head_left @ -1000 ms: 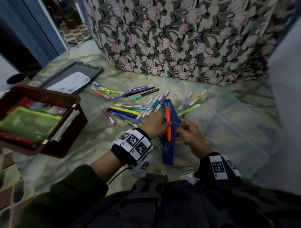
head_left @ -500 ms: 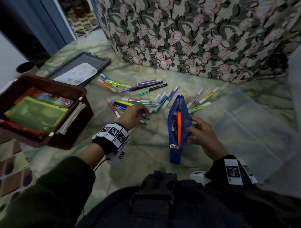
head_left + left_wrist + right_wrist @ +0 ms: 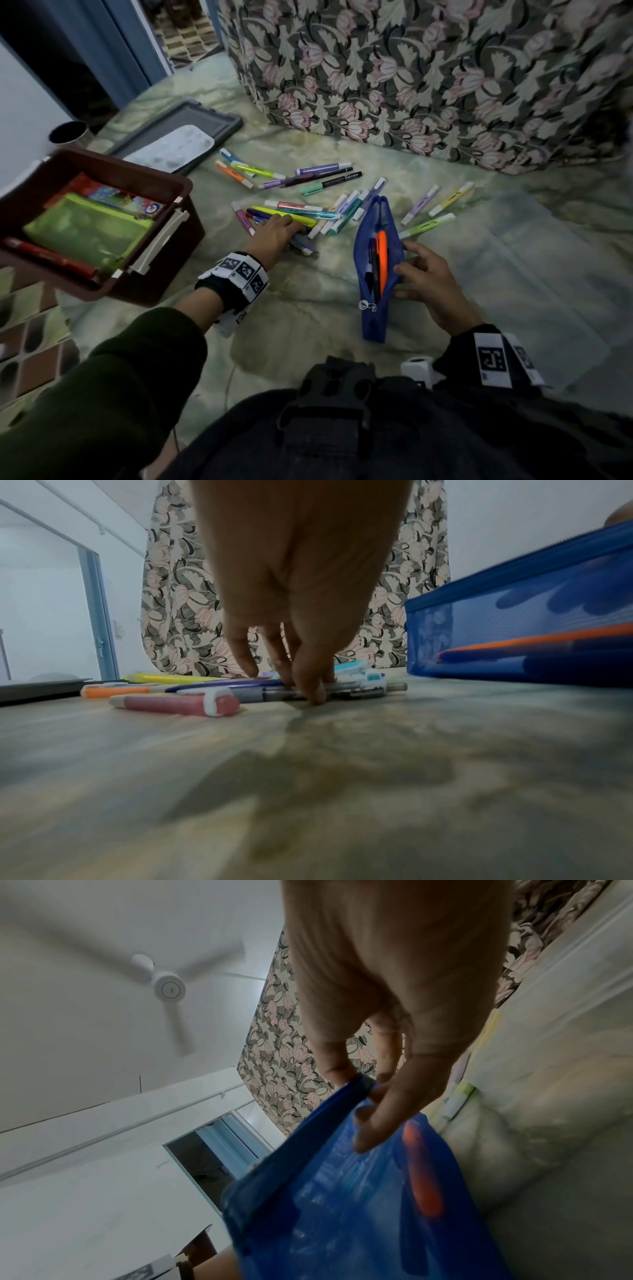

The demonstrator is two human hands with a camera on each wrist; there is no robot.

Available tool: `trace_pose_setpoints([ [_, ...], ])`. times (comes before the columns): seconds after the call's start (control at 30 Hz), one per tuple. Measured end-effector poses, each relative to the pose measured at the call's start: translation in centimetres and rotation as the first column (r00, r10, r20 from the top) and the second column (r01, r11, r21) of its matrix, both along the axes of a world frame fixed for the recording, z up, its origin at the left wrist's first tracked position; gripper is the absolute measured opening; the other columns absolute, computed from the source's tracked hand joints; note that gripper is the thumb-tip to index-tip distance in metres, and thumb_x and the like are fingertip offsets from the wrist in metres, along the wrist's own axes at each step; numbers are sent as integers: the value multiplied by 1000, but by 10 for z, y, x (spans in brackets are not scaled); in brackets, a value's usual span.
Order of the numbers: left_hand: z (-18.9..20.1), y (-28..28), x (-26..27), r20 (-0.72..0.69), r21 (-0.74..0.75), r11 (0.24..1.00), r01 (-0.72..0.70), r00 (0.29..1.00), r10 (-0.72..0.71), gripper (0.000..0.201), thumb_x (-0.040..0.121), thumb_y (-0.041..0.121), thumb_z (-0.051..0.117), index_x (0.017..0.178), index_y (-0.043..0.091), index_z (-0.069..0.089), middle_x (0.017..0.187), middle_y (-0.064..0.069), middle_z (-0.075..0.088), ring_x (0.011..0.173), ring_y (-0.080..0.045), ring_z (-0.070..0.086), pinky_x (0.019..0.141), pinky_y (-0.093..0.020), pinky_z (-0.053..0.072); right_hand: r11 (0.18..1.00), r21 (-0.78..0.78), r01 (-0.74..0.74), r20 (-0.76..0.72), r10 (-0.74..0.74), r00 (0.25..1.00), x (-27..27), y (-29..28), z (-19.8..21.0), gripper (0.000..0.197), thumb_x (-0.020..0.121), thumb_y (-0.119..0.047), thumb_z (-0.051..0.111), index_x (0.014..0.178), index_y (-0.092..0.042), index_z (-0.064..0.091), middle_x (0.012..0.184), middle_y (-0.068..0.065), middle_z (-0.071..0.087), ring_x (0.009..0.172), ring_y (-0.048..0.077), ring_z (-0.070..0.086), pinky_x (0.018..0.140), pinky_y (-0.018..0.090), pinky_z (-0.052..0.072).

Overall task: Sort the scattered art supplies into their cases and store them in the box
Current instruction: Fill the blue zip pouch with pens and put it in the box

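Note:
Several markers and pens [image 3: 301,205] lie scattered on the pale green floor. My left hand [image 3: 291,228] reaches into the near side of the pile. Its thumb and fingers [image 3: 294,685] pinch a blue-grey pen [image 3: 270,693] that still lies on the floor beside a pink highlighter [image 3: 178,704]. My right hand [image 3: 404,270] holds a blue mesh pencil case [image 3: 373,318] upright with its zip open, pinching the rim [image 3: 363,1088]. An orange marker [image 3: 382,253] and some dark pens stand inside the case.
A brown storage box [image 3: 164,274] at the left holds a green pouch [image 3: 85,229] and coloured packets. Behind it lie a grey lid [image 3: 222,120] and a white palette [image 3: 174,147]. A clear plastic bag [image 3: 513,257] lies at the right. Floral cloth [image 3: 411,68] hangs behind.
My left hand has let go of the pencil case and moved left to the pen pile. The right hand alone now holds the case open.

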State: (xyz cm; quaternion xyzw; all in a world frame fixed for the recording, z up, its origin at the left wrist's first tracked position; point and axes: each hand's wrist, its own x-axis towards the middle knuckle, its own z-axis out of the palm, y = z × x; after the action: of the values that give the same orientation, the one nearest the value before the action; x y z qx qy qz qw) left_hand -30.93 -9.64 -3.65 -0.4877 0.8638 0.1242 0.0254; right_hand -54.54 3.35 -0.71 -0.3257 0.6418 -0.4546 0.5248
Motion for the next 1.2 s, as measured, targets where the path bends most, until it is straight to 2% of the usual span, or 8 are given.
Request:
trace_pose_setpoints([
  [0.3,6,5,-7,46,26,985,171,984,-172,27,88,7,50,114,9,56,119,-12,56,113,-26,49,91,-36,37,1000,-5,-12,1,12,1000,-3,2,-1,39,89,2,51,125,-12,51,93,18,56,68,19,64,55,31,58],
  [0.47,18,12,-22,-222,58,994,97,972,-82,23,83,0,59,105,4,64,105,-15,64,99,-26,58,72,-15,32,1000,-15,-13,14,13,1000,-1,3,1,38,89,2,50,125,-11,51,87,15,57,69,17,64,54,30,59],
  [0.6,57,21,-51,-575,-4,995,100,814,-84,14,75,-2,68,88,1,64,81,-2,58,78,-19,58,66,-17,38,1000,-16,-14,17,14,1000,1,3,4,36,90,1,51,125,-8,50,85,14,57,71,18,63,54,29,58],
  [0.7,91,28,-77,-762,-21,997,73,645,-63,18,73,-2,70,87,7,63,84,-1,62,75,-5,59,70,-4,45,1000,-22,-19,18,19,1000,3,4,5,34,90,-1,52,123,-8,52,82,13,59,72,21,64,59,34,59],
  [0.8,118,33,-99,-887,70,997,28,458,50,27,77,-1,69,102,3,61,92,-11,67,84,-20,66,78,-21,56,999,-20,-26,25,27,999,3,7,5,37,89,-2,54,125,-6,51,99,29,60,79,32,64,68,45,58],
  [0.93,132,40,-115,-930,135,986,95,354,94,28,82,1,65,103,13,51,92,-13,63,79,-28,67,69,-32,60,999,-33,-17,33,18,999,2,10,5,37,88,-1,54,124,-8,52,96,25,61,70,25,64,56,34,57],
  [1.0,125,43,-120,-906,198,977,79,396,151,35,83,1,64,107,15,45,93,-12,63,75,-27,68,64,-29,59,999,-39,-13,29,14,999,0,12,4,35,88,-1,53,122,-10,54,94,23,61,70,24,64,56,34,56],
  [1.2,84,56,-124,-578,199,980,9,808,110,69,78,6,69,134,9,29,110,-19,59,81,-23,59,65,-29,48,999,-38,3,25,-2,1000,-5,13,0,29,89,2,50,113,-13,56,93,22,61,70,25,65,56,33,58],
])
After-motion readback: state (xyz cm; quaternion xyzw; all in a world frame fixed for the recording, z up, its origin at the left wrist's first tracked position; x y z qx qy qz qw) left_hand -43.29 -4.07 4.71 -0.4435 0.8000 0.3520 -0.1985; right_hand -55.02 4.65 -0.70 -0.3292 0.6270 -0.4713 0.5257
